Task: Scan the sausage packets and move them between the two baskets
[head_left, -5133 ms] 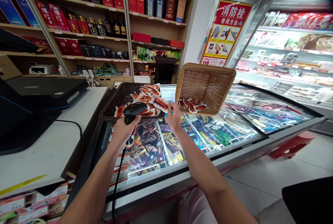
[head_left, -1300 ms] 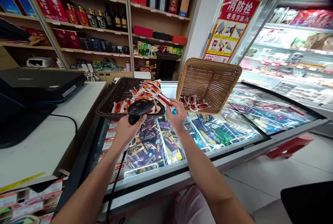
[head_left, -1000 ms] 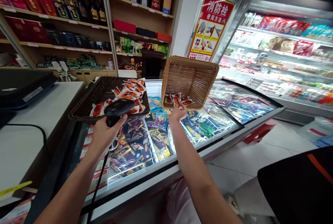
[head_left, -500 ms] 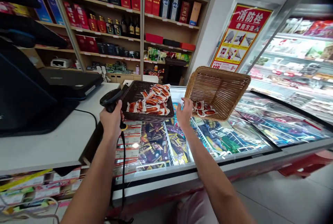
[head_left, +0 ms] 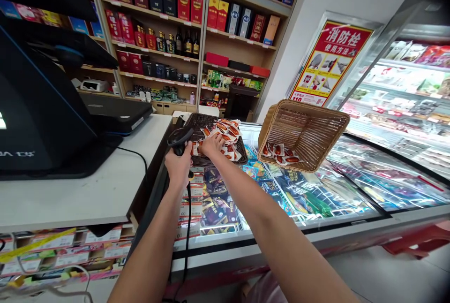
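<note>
My left hand is wrapped round the grip of a black barcode scanner, its cable hanging down over the freezer edge. In the dark brown wicker basket, individually wrapped sausages lie in a loose heap. My right hand reaches over this basket's near rim, fingers bent down among the packets. Its fingertips merge with the wrappers, so whether they grip a packet is unclear. To the right, a light brown wicker basket stands tilted, with several wrapped sausages at its lower left.
Both baskets rest on a glass-topped chest freezer with packaged goods inside. At left, a white counter carries a black checkout terminal. Shelves of boxed bottles stand behind; a red stool is at lower right.
My right hand has moved left from the light basket to the sausages in the dark basket. My left hand still holds the scanner. The view has shifted a little.
</note>
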Demonstrator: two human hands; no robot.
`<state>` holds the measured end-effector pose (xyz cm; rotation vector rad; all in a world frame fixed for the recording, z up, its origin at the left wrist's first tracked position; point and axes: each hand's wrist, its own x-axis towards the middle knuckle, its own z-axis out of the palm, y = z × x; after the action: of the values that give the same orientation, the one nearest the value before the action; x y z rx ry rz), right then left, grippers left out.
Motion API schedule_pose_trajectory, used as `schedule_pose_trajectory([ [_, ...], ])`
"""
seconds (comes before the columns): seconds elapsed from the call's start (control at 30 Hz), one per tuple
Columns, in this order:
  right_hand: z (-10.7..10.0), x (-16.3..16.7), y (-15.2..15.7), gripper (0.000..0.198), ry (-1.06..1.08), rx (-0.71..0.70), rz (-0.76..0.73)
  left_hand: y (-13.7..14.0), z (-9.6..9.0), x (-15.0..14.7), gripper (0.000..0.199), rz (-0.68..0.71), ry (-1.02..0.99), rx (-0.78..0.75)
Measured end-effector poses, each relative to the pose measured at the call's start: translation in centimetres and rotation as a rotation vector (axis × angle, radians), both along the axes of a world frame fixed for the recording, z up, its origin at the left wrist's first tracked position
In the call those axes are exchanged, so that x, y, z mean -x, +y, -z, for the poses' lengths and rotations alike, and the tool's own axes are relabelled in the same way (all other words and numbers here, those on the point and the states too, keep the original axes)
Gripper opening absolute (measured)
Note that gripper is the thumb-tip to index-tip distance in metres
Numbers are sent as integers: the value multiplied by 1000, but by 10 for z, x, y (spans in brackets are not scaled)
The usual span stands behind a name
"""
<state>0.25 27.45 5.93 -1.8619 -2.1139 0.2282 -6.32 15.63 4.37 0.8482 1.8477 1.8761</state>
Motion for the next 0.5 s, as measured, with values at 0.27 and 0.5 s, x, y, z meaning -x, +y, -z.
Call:
schedule_pose_trajectory([
  [0.27, -14, -15, -18, 36, 88, -147, -90, -1, -1, -3, 42, 29, 2, 6],
  [0.5, -7, -117, -23, 26, 483, -618, -203, 0, 3, -14, 40, 99, 50, 31],
])
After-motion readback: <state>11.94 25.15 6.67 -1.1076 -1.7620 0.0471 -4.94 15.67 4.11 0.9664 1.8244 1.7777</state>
